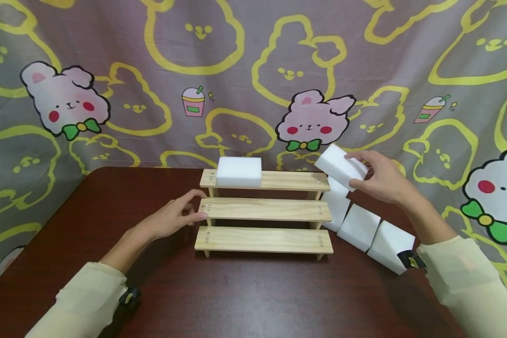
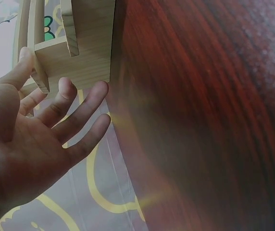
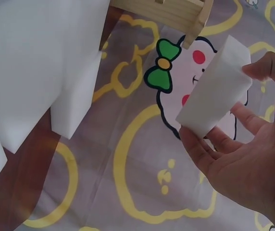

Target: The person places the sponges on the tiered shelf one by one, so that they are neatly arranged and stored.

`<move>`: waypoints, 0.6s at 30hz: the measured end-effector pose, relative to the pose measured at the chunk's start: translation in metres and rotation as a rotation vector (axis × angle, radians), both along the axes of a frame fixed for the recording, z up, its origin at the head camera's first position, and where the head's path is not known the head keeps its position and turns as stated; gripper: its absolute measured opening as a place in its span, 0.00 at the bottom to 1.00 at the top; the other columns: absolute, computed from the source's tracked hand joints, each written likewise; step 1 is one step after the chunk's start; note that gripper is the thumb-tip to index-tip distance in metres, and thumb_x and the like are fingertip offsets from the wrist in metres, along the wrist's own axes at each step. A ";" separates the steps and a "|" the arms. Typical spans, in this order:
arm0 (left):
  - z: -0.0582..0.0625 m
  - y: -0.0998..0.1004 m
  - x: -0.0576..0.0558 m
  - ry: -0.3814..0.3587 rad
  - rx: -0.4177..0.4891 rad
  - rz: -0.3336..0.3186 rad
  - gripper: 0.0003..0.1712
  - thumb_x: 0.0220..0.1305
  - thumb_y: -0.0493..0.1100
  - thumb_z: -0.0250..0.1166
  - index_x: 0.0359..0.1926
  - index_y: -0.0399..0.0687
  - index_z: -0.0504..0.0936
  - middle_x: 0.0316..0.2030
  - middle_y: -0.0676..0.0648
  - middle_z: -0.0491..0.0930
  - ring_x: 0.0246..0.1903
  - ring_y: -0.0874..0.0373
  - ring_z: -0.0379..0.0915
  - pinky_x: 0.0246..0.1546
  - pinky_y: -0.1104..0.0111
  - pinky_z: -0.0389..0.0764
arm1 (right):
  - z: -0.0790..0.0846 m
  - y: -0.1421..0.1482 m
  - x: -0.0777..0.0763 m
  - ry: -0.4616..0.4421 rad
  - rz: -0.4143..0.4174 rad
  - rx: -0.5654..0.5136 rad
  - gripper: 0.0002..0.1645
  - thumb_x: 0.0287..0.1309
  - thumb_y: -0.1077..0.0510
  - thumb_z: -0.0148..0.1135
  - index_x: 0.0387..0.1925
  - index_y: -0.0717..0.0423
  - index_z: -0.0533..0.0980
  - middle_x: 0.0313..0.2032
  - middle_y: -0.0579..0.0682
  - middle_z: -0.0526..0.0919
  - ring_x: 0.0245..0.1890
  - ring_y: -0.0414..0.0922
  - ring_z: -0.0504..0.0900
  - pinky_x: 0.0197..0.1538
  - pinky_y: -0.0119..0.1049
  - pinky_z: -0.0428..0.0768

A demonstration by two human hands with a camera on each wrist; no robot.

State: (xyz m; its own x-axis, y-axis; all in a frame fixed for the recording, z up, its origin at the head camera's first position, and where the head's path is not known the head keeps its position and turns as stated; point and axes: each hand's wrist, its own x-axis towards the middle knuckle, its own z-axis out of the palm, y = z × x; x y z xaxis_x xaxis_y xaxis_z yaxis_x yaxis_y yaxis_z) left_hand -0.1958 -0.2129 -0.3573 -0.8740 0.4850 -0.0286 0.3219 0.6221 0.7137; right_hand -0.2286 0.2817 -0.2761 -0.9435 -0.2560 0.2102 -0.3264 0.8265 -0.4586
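A three-tier wooden display stand [image 1: 265, 209] stands on the dark table. My left hand [image 1: 175, 217] is at the left end of its middle board, thumb at the front edge and index finger at the back. In the left wrist view, the board's end lies between thumb and index finger of the left hand [image 2: 36, 130], the other fingers spread. My right hand [image 1: 382, 176] holds a white foam block [image 1: 340, 164], tilted, in the air beyond the stand's right end. The right wrist view shows this foam block [image 3: 217, 89] between thumb and fingertips.
Another white foam block [image 1: 238, 172] lies on the left part of the top board. Several more white blocks [image 1: 359, 226] lie on the table along the stand's right side, under the right forearm. A patterned curtain [image 1: 236, 94] hangs behind the table [image 1: 253, 295].
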 end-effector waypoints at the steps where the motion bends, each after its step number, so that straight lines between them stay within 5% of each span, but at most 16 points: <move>1: 0.000 0.000 0.000 0.001 0.001 -0.001 0.29 0.75 0.50 0.65 0.68 0.46 0.65 0.26 0.42 0.80 0.33 0.47 0.79 0.36 0.59 0.76 | 0.000 -0.001 0.001 0.005 0.007 -0.002 0.34 0.56 0.62 0.71 0.64 0.60 0.73 0.50 0.63 0.77 0.42 0.58 0.79 0.43 0.46 0.76; 18: -0.001 0.001 0.000 -0.004 0.003 0.008 0.28 0.75 0.50 0.65 0.67 0.47 0.65 0.27 0.42 0.80 0.33 0.47 0.79 0.36 0.60 0.75 | 0.002 -0.016 0.005 0.022 0.088 -0.003 0.33 0.55 0.64 0.72 0.64 0.59 0.74 0.58 0.63 0.76 0.43 0.57 0.78 0.44 0.47 0.75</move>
